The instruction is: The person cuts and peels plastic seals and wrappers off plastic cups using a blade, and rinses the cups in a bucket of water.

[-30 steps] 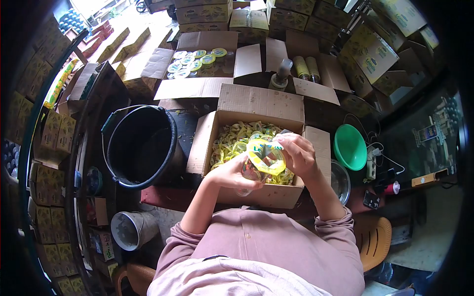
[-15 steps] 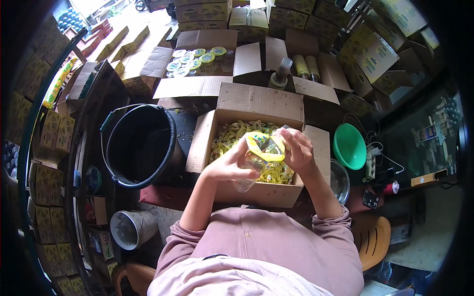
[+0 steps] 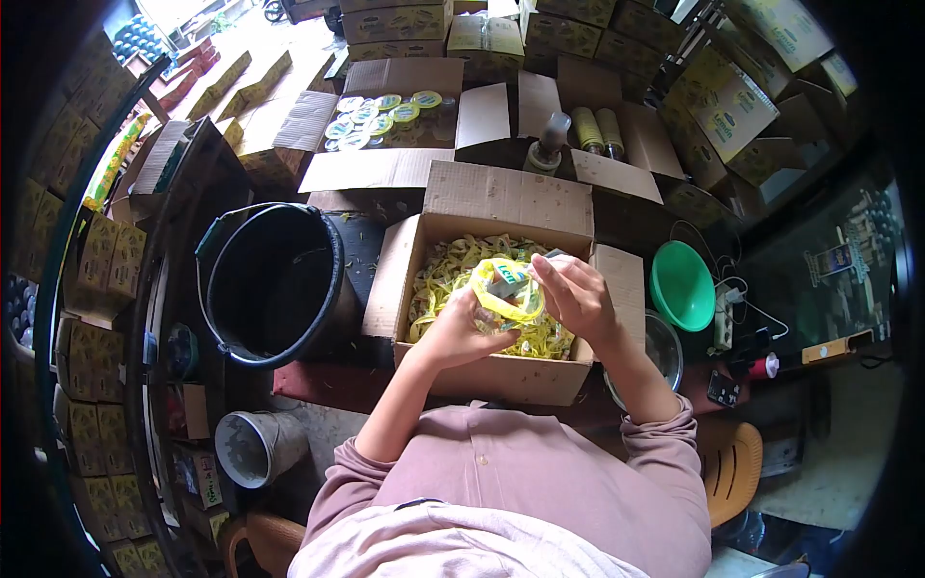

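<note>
Over an open cardboard box, my two hands hold a clear plastic cup with a yellow printed label band around it. My left hand wraps the cup's left side, thumb pointing across its front. At the band's right edge, my right hand pinches with thumb and forefinger; whether it grips the band or the cup's rim is hard to tell. The cup's lower part is largely hidden. Beneath it, many loose yellow label strips fill the box.
A black bucket stands left of the box; a green bowl and a metal bowl lie right. Behind are a carton of lidded cups, a bottle and stacked cartons. A grey bucket sits lower left.
The cup has turned and tilted, so its clear base is now hidden and more printing shows inside the band. My right fingers have moved slightly left and lower along the band.
</note>
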A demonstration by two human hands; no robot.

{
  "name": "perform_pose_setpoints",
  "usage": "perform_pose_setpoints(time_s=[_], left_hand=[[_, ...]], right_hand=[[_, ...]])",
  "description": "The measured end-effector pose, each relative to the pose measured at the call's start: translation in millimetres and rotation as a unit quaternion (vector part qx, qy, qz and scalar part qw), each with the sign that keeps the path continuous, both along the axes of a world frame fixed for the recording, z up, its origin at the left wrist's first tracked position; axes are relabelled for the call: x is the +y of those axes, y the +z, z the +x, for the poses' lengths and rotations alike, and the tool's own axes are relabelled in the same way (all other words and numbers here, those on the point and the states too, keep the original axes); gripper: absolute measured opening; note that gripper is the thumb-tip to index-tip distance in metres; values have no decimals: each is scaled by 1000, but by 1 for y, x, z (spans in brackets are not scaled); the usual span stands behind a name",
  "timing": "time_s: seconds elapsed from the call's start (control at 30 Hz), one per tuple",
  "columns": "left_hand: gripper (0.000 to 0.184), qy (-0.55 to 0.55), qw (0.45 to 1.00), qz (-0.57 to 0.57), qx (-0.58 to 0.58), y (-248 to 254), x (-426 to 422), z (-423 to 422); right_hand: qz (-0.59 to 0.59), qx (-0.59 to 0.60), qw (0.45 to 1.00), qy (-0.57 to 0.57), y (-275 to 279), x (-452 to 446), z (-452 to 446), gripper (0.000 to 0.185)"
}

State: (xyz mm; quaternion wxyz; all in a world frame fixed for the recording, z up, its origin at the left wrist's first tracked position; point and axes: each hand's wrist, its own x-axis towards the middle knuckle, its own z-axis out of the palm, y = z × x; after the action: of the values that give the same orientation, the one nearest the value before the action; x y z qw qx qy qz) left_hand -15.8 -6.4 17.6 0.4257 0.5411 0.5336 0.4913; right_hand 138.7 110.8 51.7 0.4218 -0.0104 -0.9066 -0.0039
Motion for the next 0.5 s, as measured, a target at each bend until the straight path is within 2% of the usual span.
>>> perform_pose_setpoints(time_s=[0.07, 0.17, 0.2, 0.3, 0.33, 0.43, 0.5], left_hand=[[52, -32, 995, -65, -67, 6, -2, -2], [48, -112, 984, -40, -135, 13, -3, -4], [43, -100, 982, -3, -159, 14, -4, -3], [38, -237, 955, -42, -171, 8, 1, -12], [33, -251, 944, -45, -207, 9, 1, -11], [31, -321, 922, -55, -210, -2, 8, -15], [36, -356, 907, -53, -220, -5, 13, -18]], right_hand=[[-2, -4, 1000, 5, -2, 0, 0, 49], [-5, 1, 1000, 23, -3, 0, 0, 49], [-6, 5, 999, 31, -2, 0, 0, 48], [-22, 11, 998, 61, -3, 0, 0, 46], [-24, 15, 997, 65, -3, 0, 0, 45], [-29, 27, 996, 74, -4, -1, -2, 43], [-34, 36, 996, 78, -5, -1, -2, 42]])
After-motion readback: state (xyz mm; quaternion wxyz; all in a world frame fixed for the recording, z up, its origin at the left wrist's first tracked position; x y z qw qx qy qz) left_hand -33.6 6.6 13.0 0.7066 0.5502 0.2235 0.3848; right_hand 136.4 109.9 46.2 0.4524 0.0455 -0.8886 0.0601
